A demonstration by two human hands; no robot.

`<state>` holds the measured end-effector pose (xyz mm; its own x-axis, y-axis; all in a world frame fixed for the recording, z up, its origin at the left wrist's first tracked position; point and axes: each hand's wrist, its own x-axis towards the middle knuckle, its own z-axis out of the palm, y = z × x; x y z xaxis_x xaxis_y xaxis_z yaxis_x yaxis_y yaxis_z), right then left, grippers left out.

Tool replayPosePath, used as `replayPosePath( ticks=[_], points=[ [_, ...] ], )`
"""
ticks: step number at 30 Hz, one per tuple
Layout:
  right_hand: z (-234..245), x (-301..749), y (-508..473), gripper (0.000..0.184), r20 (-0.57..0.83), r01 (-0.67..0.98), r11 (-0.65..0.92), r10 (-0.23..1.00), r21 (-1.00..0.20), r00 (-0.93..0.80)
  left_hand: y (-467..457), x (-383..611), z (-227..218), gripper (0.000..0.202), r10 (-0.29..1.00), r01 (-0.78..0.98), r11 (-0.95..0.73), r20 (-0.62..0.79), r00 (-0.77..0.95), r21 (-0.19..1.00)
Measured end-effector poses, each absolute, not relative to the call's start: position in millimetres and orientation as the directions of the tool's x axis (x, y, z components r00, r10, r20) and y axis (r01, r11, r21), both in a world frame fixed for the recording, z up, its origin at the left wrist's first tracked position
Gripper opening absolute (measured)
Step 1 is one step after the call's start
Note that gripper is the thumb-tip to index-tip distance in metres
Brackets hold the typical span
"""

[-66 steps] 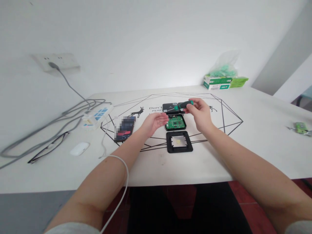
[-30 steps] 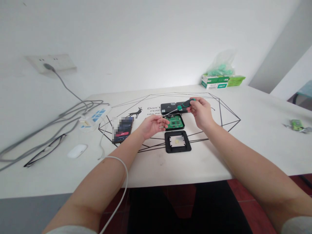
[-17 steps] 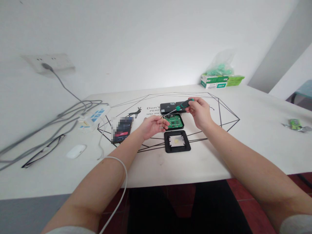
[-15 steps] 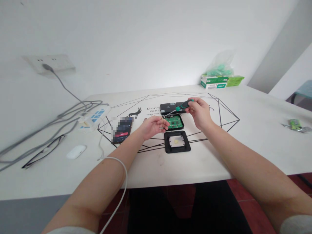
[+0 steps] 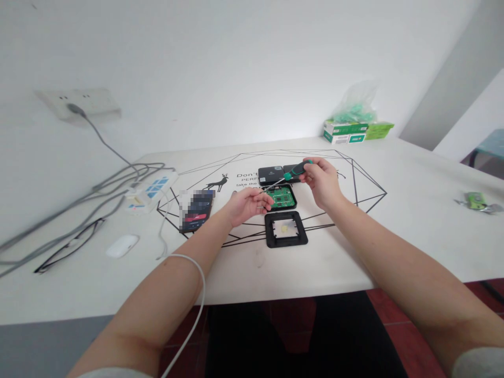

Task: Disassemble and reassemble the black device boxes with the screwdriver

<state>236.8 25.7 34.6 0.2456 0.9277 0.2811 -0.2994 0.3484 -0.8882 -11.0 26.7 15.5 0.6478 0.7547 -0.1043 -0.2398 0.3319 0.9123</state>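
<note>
My right hand [image 5: 321, 181] grips the green-and-black handle of a screwdriver [image 5: 296, 171], whose thin metal shaft slants down to the left. The shaft's tip reaches the fingers of my left hand [image 5: 250, 206], which are curled together at the left edge of an opened black case; what they pinch, if anything, is too small to make out. In that case lies a green circuit board [image 5: 284, 198], partly covered by my left fingers. Nearer to me, a square black cover [image 5: 270, 236] with a pale metal plate in its middle rests flat on the table.
Behind the board lie black boxes [image 5: 271, 174]. On the left are a phone [image 5: 199, 210], a white earbud case [image 5: 123, 245], glasses [image 5: 71, 245], a power strip [image 5: 153, 191] and grey cables. A white cable [image 5: 202, 283] crosses my left forearm. Green-and-white boxes [image 5: 345, 128] stand at the back right.
</note>
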Motion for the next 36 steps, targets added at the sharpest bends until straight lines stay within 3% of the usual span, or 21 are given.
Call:
replayPosePath(
  ticks=[11, 27, 32, 36],
  points=[
    [39, 232, 22, 0.021, 0.263, -0.318, 0.352, 0.920, -0.880, 0.289, 25, -8, 13, 0.034, 0.767, -0.118, 0.238, -0.112, 0.632, 0.964],
    [44, 231, 20, 0.031, 0.228, -0.321, 0.338, 0.914, -0.885, 0.335, 11, -1, 19, 0.041, 0.825, 0.040, 0.020, -0.039, 0.564, 0.999],
    [44, 238, 20, 0.027, 0.417, -0.220, 0.484, 0.862, -0.847, 0.289, 3, 3, 21, 0.036, 0.833, 0.184, -0.123, 0.000, 0.553, 0.975],
    [49, 240, 10, 0.033, 0.635, -0.108, 0.651, 0.758, -0.752, 0.147, -11, 12, 20, 0.025, 0.768, 0.201, -0.245, 0.063, 0.637, 0.948]
  ],
)
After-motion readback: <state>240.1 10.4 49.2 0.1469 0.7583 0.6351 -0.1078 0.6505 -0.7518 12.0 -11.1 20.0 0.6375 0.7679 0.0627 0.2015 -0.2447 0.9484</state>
